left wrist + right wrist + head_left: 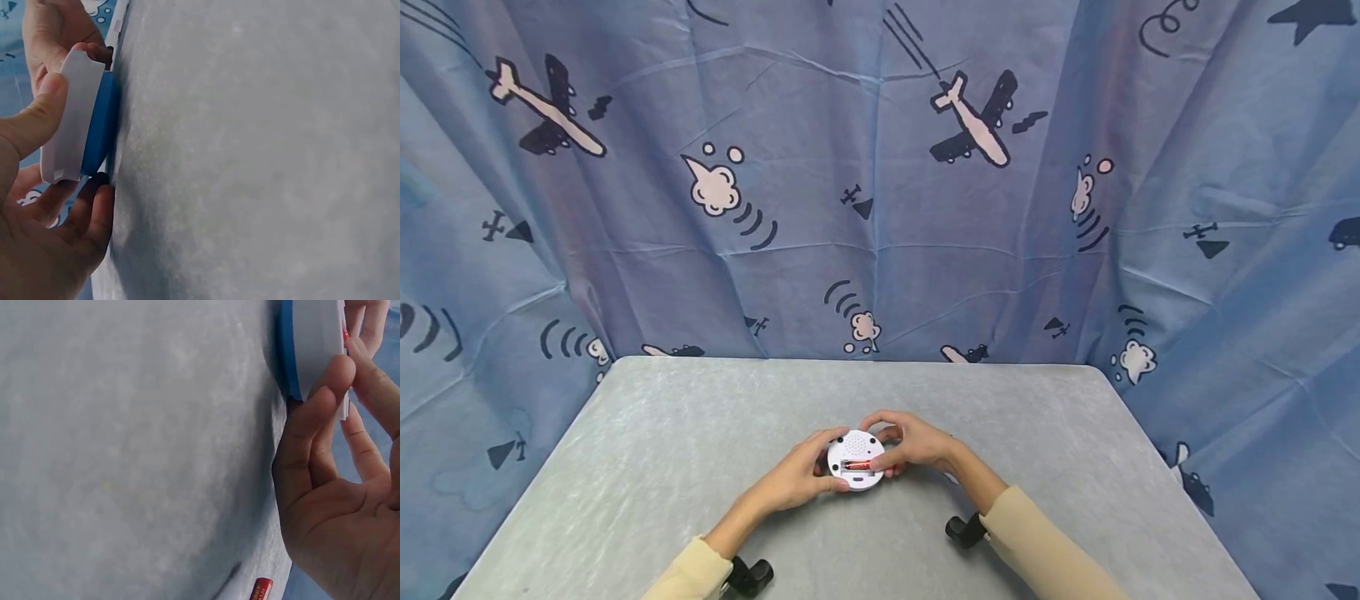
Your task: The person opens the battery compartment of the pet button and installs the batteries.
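Note:
A round white device [856, 439] with small holes, dark feet and an uncovered battery compartment is held just above the table. Its far side is blue, as the left wrist view shows. One red battery [856, 465] lies in the compartment. My left hand [797, 473] grips the device's left rim, thumb [50, 103] on the white casing and fingers around the edge. On the opposite side, my right hand [917, 442] has its fingers curled at the rim. Its thumb presses at the battery's right end, partly covering the compartment.
Beneath the hands is a grey table [715, 417]. A second red battery [261, 589] and a white object [234, 589], mostly cut off, lie near the right wrist. Behind the table hangs a blue patterned curtain [805, 208].

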Tool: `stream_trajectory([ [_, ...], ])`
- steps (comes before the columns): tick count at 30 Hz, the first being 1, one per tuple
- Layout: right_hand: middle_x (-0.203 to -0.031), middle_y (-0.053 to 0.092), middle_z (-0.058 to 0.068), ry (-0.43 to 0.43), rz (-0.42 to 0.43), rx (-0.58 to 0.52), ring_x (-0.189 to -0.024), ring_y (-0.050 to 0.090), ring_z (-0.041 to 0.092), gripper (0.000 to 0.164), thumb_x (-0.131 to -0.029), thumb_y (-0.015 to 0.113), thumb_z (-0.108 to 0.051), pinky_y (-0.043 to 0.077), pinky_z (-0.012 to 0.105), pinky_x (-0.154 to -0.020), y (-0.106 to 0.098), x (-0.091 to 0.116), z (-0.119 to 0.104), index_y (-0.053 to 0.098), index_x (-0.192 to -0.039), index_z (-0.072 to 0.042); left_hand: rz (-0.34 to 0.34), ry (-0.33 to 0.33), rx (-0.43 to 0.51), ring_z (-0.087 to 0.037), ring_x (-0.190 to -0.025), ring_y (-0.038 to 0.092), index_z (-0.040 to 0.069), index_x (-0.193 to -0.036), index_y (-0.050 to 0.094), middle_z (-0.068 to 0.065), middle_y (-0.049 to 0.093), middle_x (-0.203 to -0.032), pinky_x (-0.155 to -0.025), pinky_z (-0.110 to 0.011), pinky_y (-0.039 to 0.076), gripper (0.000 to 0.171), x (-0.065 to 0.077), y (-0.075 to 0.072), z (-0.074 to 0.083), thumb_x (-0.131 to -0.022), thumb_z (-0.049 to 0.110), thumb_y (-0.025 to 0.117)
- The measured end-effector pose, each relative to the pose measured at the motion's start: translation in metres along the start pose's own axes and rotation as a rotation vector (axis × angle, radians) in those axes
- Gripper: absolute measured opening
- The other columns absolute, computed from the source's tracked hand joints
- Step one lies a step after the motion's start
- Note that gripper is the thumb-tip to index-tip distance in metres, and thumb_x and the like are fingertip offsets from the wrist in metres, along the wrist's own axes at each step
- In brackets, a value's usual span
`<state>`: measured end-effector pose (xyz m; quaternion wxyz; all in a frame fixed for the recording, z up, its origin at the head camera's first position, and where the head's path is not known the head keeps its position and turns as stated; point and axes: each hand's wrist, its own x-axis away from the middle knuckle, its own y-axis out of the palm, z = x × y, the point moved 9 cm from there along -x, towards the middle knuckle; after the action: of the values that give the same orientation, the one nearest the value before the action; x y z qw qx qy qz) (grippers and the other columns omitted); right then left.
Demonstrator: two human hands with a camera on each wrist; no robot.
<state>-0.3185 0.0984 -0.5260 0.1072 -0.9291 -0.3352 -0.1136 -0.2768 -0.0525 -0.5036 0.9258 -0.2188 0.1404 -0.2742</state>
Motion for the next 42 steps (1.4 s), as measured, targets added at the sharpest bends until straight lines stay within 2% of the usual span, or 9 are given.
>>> stream_trajectory([
  [9, -0.102, 0.065, 0.016, 0.017, 0.042, -0.024, -0.059, 0.062, 0.019, 0.054, -0.078, 0.083, 0.009, 0.052, 0.03, -0.053, 0.0, 0.0, 0.0, 0.063, -0.125, -0.009, -0.006, 0.006, 0.005, -0.024, -0.105, 0.054, -0.007, -0.148, 0.041, -0.021, 0.05, -0.137, -0.083, -0.033, 0.051, 0.077, -0.001, 0.0, 0.001, -0.086, 0.013, 0.083],
  [15, -0.096, 0.065, 0.013, 0.006, 0.089, -0.001, -0.055, 0.058, 0.016, 0.052, -0.076, 0.084, 0.01, 0.049, 0.026, -0.05, 0.0, -0.004, 0.0, 0.063, -0.119, -0.009, -0.001, 0.006, -0.006, -0.025, -0.109, 0.053, -0.007, -0.147, 0.042, -0.023, 0.049, -0.139, -0.087, -0.035, 0.05, 0.078, -0.001, 0.0, 0.0, -0.085, 0.015, 0.083],
  [19, -0.093, 0.065, 0.012, 0.009, 0.11, 0.002, -0.056, 0.056, 0.015, 0.051, -0.076, 0.084, 0.008, 0.048, 0.026, -0.05, 0.0, -0.003, 0.001, 0.064, -0.119, -0.011, -0.002, 0.011, -0.004, -0.024, -0.108, 0.056, -0.008, -0.146, 0.043, -0.023, 0.05, -0.137, -0.086, -0.035, 0.051, 0.076, -0.001, 0.0, 0.001, -0.085, 0.013, 0.084],
  [25, -0.093, 0.066, 0.011, 0.017, 0.11, 0.013, -0.059, 0.056, 0.016, 0.051, -0.078, 0.085, 0.004, 0.048, 0.026, -0.053, 0.002, 0.001, 0.0, 0.063, -0.122, -0.01, -0.035, -0.015, 0.052, -0.024, -0.105, 0.061, -0.008, -0.147, 0.04, -0.021, 0.051, -0.133, -0.083, -0.033, 0.054, 0.075, -0.001, 0.003, 0.001, -0.086, 0.007, 0.082],
  [30, -0.101, 0.066, 0.013, -0.004, 0.096, 0.039, -0.065, 0.058, 0.017, 0.049, -0.081, 0.085, -0.001, 0.049, 0.028, -0.056, 0.001, 0.004, -0.001, 0.065, -0.125, -0.011, -0.042, -0.036, 0.073, -0.025, -0.108, 0.061, -0.008, -0.148, 0.038, -0.021, 0.053, -0.133, -0.083, -0.034, 0.054, 0.077, 0.0, 0.003, 0.0, -0.088, 0.008, 0.081],
  [34, -0.111, 0.065, 0.014, -0.033, 0.085, 0.074, -0.076, 0.061, 0.02, 0.048, -0.085, 0.084, -0.008, 0.052, 0.033, -0.063, -0.005, 0.01, -0.003, 0.066, -0.129, -0.012, -0.044, -0.041, 0.068, -0.026, -0.109, 0.06, -0.007, -0.15, 0.037, -0.02, 0.053, -0.134, -0.082, -0.033, 0.053, 0.078, 0.0, 0.004, -0.001, -0.088, 0.01, 0.082],
  [37, -0.117, 0.065, 0.016, -0.056, 0.077, 0.08, -0.082, 0.062, 0.023, 0.048, -0.089, 0.081, -0.012, 0.053, 0.036, -0.067, -0.014, 0.015, -0.003, 0.063, -0.133, -0.008, -0.046, -0.047, 0.059, -0.024, -0.104, 0.06, -0.006, -0.15, 0.038, -0.018, 0.055, -0.13, -0.08, -0.032, 0.053, 0.078, 0.0, 0.004, -0.003, -0.088, 0.011, 0.082],
  [42, -0.121, 0.064, 0.021, -0.086, 0.099, 0.086, -0.078, 0.062, 0.025, 0.051, -0.093, 0.077, -0.015, 0.054, 0.038, -0.067, -0.031, 0.023, -0.005, 0.057, -0.137, 0.0, -0.039, -0.059, 0.033, -0.019, -0.095, 0.059, -0.005, -0.15, 0.038, -0.013, 0.058, -0.121, -0.077, -0.03, 0.052, 0.078, 0.0, 0.004, -0.004, -0.088, 0.012, 0.083],
])
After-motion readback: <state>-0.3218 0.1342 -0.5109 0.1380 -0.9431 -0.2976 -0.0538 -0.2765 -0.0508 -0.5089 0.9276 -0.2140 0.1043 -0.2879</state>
